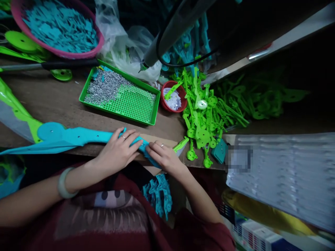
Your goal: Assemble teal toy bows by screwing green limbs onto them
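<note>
Blue plastic piece [87,136] lies across the near edge of the table [65,111]; watching remotely, I see left hand [121,148] curled over it, right hand [164,157] pinching its end, fingers nearly closed, seemingly for steadiness.

The green perforated tray [140,108] holds small metal pieces [104,85]. Beyond the tray's left end stands a pink basin [100,43] of blue pieces [61,29]. A red basket [184,101] of white pieces [172,100] stands just right of the tray; lime-green plastic parts [202,136] are heaped farther right.
</note>
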Demonstrator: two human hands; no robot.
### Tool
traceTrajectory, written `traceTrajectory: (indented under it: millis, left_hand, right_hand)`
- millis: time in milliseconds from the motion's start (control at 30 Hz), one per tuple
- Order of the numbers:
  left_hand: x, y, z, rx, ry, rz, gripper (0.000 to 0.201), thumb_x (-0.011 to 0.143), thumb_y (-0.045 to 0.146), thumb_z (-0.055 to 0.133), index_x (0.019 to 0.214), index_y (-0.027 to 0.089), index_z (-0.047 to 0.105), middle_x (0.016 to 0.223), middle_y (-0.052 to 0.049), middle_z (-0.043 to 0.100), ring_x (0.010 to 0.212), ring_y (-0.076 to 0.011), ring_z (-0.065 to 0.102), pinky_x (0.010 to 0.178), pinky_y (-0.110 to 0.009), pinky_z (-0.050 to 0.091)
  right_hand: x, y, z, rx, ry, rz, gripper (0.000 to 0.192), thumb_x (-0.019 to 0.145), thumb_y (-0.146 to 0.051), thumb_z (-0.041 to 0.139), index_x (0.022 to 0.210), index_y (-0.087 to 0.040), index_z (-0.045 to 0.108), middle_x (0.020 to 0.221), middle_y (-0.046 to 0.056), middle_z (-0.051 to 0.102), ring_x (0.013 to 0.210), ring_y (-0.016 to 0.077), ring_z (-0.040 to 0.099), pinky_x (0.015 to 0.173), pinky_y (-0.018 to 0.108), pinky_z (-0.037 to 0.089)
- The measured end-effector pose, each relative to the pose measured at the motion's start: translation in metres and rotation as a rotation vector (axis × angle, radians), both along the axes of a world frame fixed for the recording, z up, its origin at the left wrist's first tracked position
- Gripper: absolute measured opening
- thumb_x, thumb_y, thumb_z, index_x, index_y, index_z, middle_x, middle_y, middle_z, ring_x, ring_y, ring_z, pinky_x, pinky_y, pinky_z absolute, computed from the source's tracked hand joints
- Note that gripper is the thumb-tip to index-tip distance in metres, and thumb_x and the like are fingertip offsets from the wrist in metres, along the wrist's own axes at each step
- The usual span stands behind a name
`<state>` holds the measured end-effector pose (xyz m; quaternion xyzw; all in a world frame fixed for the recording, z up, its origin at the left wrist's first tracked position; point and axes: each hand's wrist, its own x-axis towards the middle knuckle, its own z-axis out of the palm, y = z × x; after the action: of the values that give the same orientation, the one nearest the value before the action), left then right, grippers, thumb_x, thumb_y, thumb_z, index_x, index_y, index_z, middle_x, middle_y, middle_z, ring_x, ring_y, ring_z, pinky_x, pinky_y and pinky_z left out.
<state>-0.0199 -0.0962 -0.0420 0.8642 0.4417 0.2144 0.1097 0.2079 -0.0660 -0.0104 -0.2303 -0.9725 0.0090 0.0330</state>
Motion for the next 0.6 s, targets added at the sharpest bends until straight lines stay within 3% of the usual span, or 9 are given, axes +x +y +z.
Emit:
traceTrajectory:
  millis: [100, 200, 267, 367, 400, 467, 533, 600]
  left_hand:
    - [0.002, 0.001, -0.002, -0.019, 0.004, -0.004, 0.03, 0.091, 0.026, 0.062, 0.119, 0.014, 0.061, 0.128, -0.016, 0.062, 0.125, -0.0321, 0.053, 0.105, -0.052, 0.038]
    - [0.004, 0.0, -0.003, -0.062, 0.018, 0.001, 0.037, 0.089, 0.031, 0.066, 0.121, 0.014, 0.06, 0.13, -0.016, 0.061, 0.126, -0.0326, 0.052, 0.106, -0.052, 0.036]
    - [-0.001, -0.002, 0.0, -0.069, 0.025, -0.012, 0.051, 0.086, 0.042, 0.069, 0.126, 0.013, 0.057, 0.136, -0.017, 0.057, 0.13, -0.0339, 0.048, 0.109, -0.053, 0.033]
    - [-0.022, -0.009, 0.004, -0.021, 0.049, -0.035, 0.085, 0.077, 0.061, 0.072, 0.141, 0.013, 0.044, 0.153, -0.019, 0.039, 0.143, -0.0379, 0.029, 0.114, -0.058, 0.023]
    - [-0.032, -0.011, 0.003, -0.004, 0.072, -0.017, 0.093, 0.074, 0.064, 0.073, 0.145, 0.014, 0.039, 0.155, -0.02, 0.034, 0.145, -0.0391, 0.026, 0.114, -0.059, 0.022]
    - [-0.048, -0.017, 0.0, 0.025, 0.127, 0.044, 0.093, 0.075, 0.06, 0.074, 0.146, 0.013, 0.038, 0.151, -0.02, 0.04, 0.139, -0.0392, 0.035, 0.112, -0.057, 0.026]
    - [-0.058, -0.024, -0.008, 0.059, 0.15, 0.071, 0.076, 0.081, 0.05, 0.071, 0.14, 0.011, 0.044, 0.139, -0.019, 0.053, 0.126, -0.0354, 0.049, 0.107, -0.051, 0.034]
    - [-0.058, -0.032, -0.016, 0.113, 0.135, 0.067, 0.057, 0.088, 0.041, 0.063, 0.133, 0.007, 0.052, 0.132, -0.019, 0.058, 0.119, -0.0323, 0.054, 0.103, -0.046, 0.039]
  right_hand:
    - [0.004, 0.003, -0.009, -0.071, 0.095, -0.051, 0.024, 0.1, -0.015, 0.039, 0.115, -0.013, 0.057, 0.099, 0.011, 0.066, 0.084, 0.0157, 0.059, 0.069, 0.026, 0.051]
    - [0.005, 0.003, -0.014, -0.067, 0.081, -0.006, 0.024, 0.099, -0.014, 0.038, 0.112, -0.013, 0.058, 0.097, 0.012, 0.066, 0.083, 0.0173, 0.06, 0.068, 0.028, 0.051]
    - [0.003, 0.002, -0.008, -0.073, 0.038, 0.025, 0.023, 0.098, -0.014, 0.04, 0.113, -0.012, 0.058, 0.098, 0.013, 0.066, 0.085, 0.0187, 0.062, 0.069, 0.029, 0.052]
    - [-0.012, 0.003, 0.017, -0.17, 0.039, -0.02, 0.02, 0.098, -0.014, 0.043, 0.11, -0.016, 0.058, 0.099, 0.01, 0.066, 0.084, 0.0164, 0.063, 0.069, 0.027, 0.052]
    - [-0.023, 0.005, 0.027, -0.201, 0.064, -0.029, 0.018, 0.097, -0.014, 0.045, 0.108, -0.017, 0.058, 0.098, 0.009, 0.065, 0.082, 0.015, 0.063, 0.07, 0.026, 0.052]
    - [-0.061, 0.014, 0.046, -0.19, 0.137, 0.01, 0.014, 0.096, -0.014, 0.05, 0.106, -0.017, 0.058, 0.097, 0.008, 0.065, 0.083, 0.0144, 0.061, 0.073, 0.025, 0.051]
    - [-0.12, 0.03, 0.055, -0.064, 0.182, 0.098, 0.012, 0.095, -0.014, 0.05, 0.104, -0.016, 0.059, 0.095, 0.009, 0.065, 0.087, 0.0171, 0.059, 0.075, 0.028, 0.049]
    - [-0.195, 0.053, 0.049, 0.113, 0.098, 0.176, 0.019, 0.097, -0.013, 0.043, 0.095, -0.015, 0.061, 0.089, 0.01, 0.063, 0.084, 0.0206, 0.056, 0.07, 0.031, 0.046]
